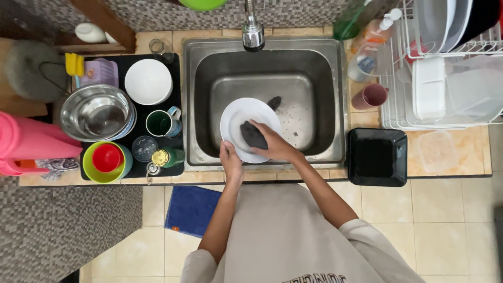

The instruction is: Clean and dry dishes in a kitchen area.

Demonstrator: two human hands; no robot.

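A white plate (pixel 246 118) is held over the steel sink (pixel 325 94), just below the tap (pixel 253 32), tilted a little toward the person. The left hand (pixel 229 159) grips the plate's near rim, fingers closed on its edge, while the right hand (pixel 272 142) presses a dark scrubbing pad (pixel 253 134) flat against the plate's face, fingers curled over the pad. A second dark pad or scrap (pixel 274 101) lies in the basin just past the plate's far rim. The plate looks stiff, smooth and breakable, and if wet or soapy it is likely slippery, so a hold on the rim with the thumb on top and fingers beneath seems the safest grip; the pad looks soft and yielding and should give under a light squeeze. To the left, on a black tray (pixel 178 78), stand 1 white bowl (pixel 148 81), 1 steel bowl (pixel 97 112), a green mug (pixel 162 123) and a red cup inside a green bowl (pixel 106 160). To the right sit a black square dish (pixel 377 156), a pink mug (pixel 371 96) and a white wire dish rack (pixel 398 78)
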